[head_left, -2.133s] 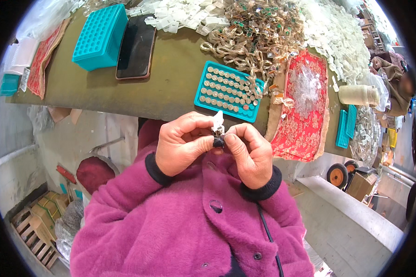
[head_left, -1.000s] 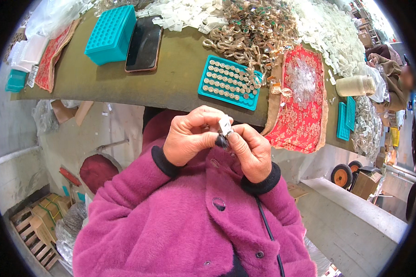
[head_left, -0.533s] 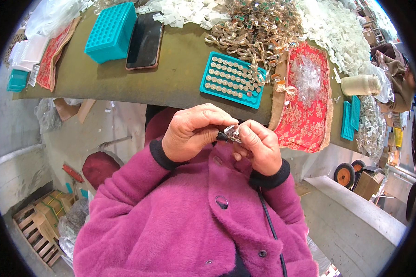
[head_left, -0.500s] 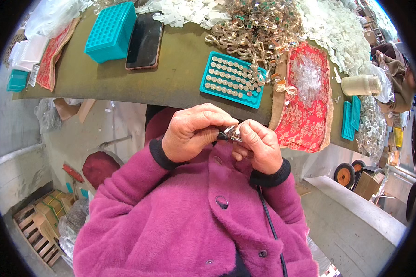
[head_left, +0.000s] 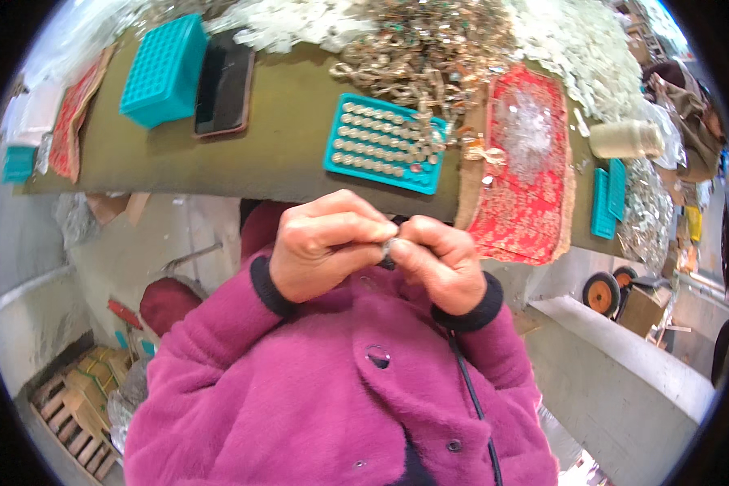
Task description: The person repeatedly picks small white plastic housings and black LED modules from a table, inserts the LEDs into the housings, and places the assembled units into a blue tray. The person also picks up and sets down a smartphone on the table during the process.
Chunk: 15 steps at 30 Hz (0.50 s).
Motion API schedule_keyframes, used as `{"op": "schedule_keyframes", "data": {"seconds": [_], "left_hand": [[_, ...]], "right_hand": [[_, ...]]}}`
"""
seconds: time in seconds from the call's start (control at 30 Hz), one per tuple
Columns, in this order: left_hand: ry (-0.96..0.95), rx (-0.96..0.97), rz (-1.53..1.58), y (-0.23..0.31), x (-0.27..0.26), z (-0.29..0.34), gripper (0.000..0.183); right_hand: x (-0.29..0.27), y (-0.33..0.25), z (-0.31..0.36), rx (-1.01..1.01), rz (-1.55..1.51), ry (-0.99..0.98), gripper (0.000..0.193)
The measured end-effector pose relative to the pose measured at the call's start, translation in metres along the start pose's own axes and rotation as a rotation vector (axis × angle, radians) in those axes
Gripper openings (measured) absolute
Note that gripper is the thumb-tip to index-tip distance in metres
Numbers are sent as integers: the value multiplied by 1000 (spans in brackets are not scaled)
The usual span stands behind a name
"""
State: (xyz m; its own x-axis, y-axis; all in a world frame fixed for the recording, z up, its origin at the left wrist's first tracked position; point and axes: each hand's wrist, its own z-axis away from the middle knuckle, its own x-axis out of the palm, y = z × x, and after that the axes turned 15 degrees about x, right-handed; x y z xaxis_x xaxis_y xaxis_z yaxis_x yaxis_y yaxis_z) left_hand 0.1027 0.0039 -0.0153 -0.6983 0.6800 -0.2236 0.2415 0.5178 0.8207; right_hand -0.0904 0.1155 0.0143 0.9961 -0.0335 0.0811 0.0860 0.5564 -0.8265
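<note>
My left hand (head_left: pixel 328 247) and my right hand (head_left: pixel 445 259) meet just off the table's front edge, in front of my chest. Fingertips of both pinch a small dark and silvery piece (head_left: pixel 388 254). Most of it is covered by the fingers, so its kind does not show. Beyond the hands, on the table, lies a teal tray (head_left: pixel 417 185) with rows of small round silvery pieces. Gold cord loops with small metal bits (head_left: pixel 429 61) form a heap that spills onto the tray's far right corner.
Right of the tray is a red patterned cloth pad (head_left: pixel 510 227) bearing clear bits (head_left: pixel 528 134). A teal box (head_left: pixel 158 77) and a phone (head_left: pixel 223 85) stand at left. Pale plastic pieces (head_left: pixel 571 57) heap at the back. A jar (head_left: pixel 624 139) and small teal trays (head_left: pixel 603 202) lie far right.
The fingertips have drawn closer together and now cover most of the small piece, which showed a silvery metal part before. The whole table view has shifted slightly to the left.
</note>
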Motion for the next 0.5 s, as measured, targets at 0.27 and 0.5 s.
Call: {"op": "schedule_keyframes", "data": {"seconds": [0.27,0.5], "left_hand": [[21,-4,102,-10,15,-2,31],[188,-404,621,-11,11,4,26]], "right_hand": [[2,5,2,4,-173,-27,21],[-46,12,14,-400,404,563,13]]}}
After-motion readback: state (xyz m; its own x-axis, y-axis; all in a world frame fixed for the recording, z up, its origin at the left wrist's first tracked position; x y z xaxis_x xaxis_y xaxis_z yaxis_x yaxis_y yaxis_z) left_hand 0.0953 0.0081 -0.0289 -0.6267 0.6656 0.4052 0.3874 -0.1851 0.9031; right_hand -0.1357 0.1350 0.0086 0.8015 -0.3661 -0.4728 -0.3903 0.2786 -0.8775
